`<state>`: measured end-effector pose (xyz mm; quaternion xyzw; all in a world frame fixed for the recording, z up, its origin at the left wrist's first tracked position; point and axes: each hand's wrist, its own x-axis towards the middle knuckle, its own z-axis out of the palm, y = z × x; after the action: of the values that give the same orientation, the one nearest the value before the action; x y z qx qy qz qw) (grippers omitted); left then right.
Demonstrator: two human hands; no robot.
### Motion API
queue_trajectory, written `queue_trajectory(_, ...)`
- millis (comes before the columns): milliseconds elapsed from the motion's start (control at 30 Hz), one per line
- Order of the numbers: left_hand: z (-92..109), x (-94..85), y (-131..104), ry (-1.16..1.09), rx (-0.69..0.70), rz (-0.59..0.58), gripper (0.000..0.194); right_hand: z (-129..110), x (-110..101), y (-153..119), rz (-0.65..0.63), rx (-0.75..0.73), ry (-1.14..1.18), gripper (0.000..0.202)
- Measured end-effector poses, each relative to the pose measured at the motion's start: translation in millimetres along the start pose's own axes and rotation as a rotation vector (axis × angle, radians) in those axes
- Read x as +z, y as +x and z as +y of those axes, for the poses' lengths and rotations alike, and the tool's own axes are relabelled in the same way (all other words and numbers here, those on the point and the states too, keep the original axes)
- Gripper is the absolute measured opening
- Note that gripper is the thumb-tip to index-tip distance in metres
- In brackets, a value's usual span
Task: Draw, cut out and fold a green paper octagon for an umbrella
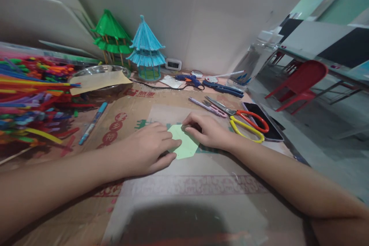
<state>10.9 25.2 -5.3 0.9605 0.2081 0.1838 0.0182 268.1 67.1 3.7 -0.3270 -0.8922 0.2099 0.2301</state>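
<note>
Paper [188, 147] lies mid-counter [135, 109], where I see the left hand [155, 144], fingers loosely spread, pinching nothing, at nine o'clock, and the right hand [208, 130], fingers curled, grip unclear, at one, so uneven pulling could crease it.

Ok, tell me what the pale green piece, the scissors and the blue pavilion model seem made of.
Pale green piece: likely paper or card, matte, judging by its flat, straight edges. Scissors: blades apparently metal, grey with a dull sheen; handles probably plastic, from their even red and yellow. Blue pavilion model: roofs of matte, ridged strips, perhaps pipe cleaners or paper.
</note>
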Motion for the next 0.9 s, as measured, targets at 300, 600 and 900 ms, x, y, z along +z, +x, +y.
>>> queue_trajectory(300,-0.8,-0.9,0.2,0.044,-0.020,-0.013,0.031,3.2,2.3,0.7,0.146,0.075,-0.017,0.005)
queue_trajectory(600,-1.7,2.4,-3.9,-0.034,0.006,0.049,0.029,3.8,4.5,-3.7,0.277,0.250,0.423,0.014)
queue_trajectory(900,2.0,-4.6,-1.2,0.068,-0.063,0.081,0.024,-7.3,4.6,-7.7,0.220,0.314,0.467,0.017)
